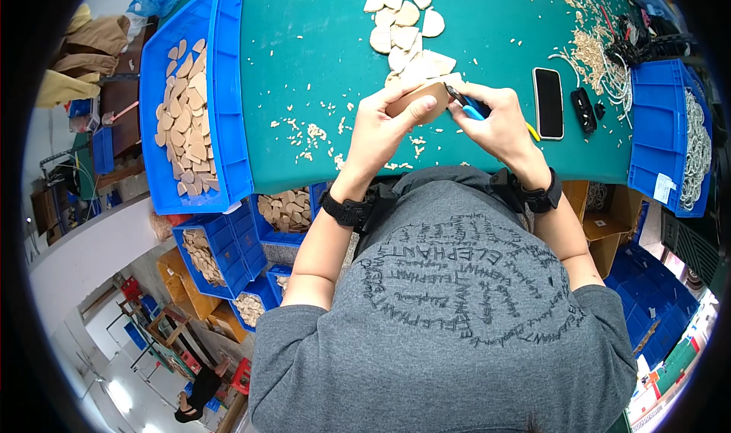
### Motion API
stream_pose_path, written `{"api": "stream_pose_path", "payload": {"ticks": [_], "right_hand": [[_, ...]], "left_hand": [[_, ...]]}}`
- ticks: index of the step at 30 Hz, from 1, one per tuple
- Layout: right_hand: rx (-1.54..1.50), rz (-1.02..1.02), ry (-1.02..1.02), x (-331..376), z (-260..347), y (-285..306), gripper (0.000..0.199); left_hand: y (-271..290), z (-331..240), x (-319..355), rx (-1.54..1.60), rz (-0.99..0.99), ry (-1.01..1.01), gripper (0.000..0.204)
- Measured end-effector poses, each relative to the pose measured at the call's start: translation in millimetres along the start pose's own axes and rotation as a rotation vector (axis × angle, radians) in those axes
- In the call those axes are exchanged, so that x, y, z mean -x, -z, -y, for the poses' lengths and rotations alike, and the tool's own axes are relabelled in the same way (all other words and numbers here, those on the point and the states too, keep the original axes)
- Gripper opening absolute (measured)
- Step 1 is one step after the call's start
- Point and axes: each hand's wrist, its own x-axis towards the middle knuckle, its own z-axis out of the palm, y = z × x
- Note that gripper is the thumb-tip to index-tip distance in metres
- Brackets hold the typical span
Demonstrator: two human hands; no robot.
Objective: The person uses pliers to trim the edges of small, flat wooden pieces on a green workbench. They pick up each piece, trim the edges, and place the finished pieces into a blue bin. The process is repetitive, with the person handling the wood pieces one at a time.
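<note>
My left hand (pixel 376 128) is closed on a flat tan piece (pixel 431 107) with a rounded edge, its thumb lying across the face. In my right hand (pixel 499 125) is a pair of cutting pliers (pixel 472 113) with blue and yellow handles. The dark jaws of the pliers meet the right edge of the tan piece; whether they are closed on it I cannot tell. Just beyond my hands, a row of similar tan pieces (pixel 406 37) runs to the far edge of the view. Small pale scraps (pixel 314 134) are scattered around on the green table (pixel 304 60).
A blue bin (pixel 232 106) of tan pieces stands at the left. To the right lie a phone (pixel 548 103), a small black object (pixel 583 110), a heap of pale scraps (pixel 590 49) and cables. Another blue bin (pixel 651 121) holds whitish loops. More bins stand below the table edge.
</note>
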Motion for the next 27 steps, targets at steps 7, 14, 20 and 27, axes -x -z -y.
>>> {"api": "stream_pose_path", "payload": {"ticks": [7,14,20,27], "right_hand": [[-0.626,0.176,-0.221,-13,26,20,0.025],[-0.839,0.261,-0.281,-19,35,13,0.022],[-0.851,0.21,-0.384,-21,34,3,0.022],[-0.865,-0.004,-0.516,-7,-1,24,0.024]], "left_hand": [[9,4,-3,0.506,0.305,0.147,0.04],[5,-1,-1,0.576,0.405,0.11,0.039],[15,-1,3,0.554,0.321,0.124,0.037],[208,-17,18,1.051,-0.445,-0.476,0.054]]}}
